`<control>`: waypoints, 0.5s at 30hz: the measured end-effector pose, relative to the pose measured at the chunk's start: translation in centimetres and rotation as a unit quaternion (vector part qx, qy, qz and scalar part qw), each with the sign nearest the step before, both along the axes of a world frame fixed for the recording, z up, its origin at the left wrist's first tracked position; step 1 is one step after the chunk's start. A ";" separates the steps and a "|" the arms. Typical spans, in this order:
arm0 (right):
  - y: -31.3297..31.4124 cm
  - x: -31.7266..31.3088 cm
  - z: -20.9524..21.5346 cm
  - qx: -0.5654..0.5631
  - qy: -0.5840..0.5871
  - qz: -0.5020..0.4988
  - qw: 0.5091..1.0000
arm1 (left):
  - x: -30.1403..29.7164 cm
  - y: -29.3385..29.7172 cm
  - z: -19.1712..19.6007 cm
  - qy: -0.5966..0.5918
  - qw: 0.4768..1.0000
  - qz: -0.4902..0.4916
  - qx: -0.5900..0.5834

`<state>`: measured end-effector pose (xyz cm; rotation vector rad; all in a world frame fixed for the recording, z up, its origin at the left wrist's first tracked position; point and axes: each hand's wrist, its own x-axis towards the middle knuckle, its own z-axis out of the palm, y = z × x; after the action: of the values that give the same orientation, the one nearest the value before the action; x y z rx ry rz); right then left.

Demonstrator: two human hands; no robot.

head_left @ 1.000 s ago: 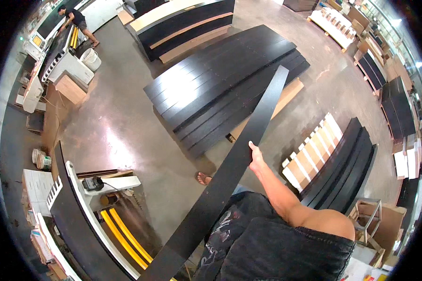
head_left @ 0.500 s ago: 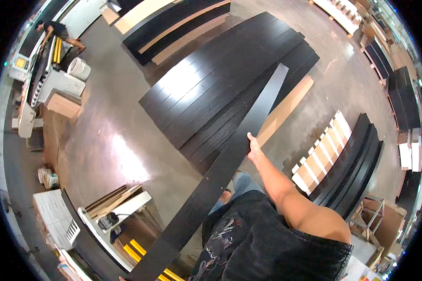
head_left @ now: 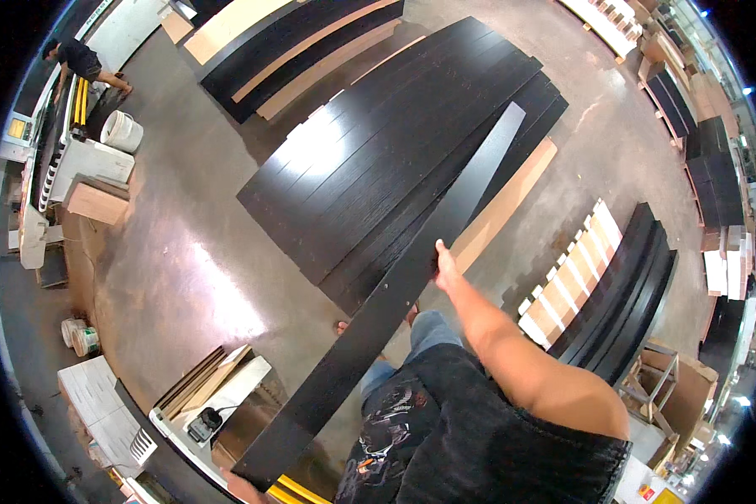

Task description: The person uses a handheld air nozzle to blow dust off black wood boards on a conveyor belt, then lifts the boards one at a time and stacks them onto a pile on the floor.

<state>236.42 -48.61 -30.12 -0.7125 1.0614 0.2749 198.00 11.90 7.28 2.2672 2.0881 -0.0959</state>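
One person: bending at a machine (head_left: 55,181), far left, with a white bucket (head_left: 123,130) beside it.
Left hand (head_left: 245,488): showing only at the bottom edge, under the plank's near end; grip cannot be told.
Plank (head_left: 395,290): long, black, running diagonally from lower left up over the stack.
Stack (head_left: 378,143): black boards lying side by side on the concrete floor (head_left: 185,277).
Right hand (head_left: 445,262): fingers curling over the plank's right edge at mid-length, clasping it.
Pallet (head_left: 613,286): dark boards and pale slats lying far right.

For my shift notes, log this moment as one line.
right hand: steadies long black board | left hand: at its near end | ahead: stack of black boards
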 end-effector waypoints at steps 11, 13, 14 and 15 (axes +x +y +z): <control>14.7 -7.2 -6.3 -0.069 0.091 0.128 0.985 | 5.8 3.4 -30.9 -0.181 0.962 0.089 -0.184; 16.5 -6.1 -8.6 -0.108 0.088 0.164 0.977 | 6.8 3.5 -37.9 -0.192 0.959 0.094 -0.188; 17.4 -5.5 -9.7 -0.139 0.097 0.189 0.967 | 8.3 2.8 -40.5 -0.198 0.954 0.087 -0.207; 16.8 -5.5 -12.8 -0.173 0.099 0.209 0.957 | 9.5 3.0 -43.5 -0.120 0.969 0.072 -0.203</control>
<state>230.88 -31.85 -42.95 -1.2497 1.1564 0.5403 207.46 14.90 -36.18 1.7899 1.8937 -0.2077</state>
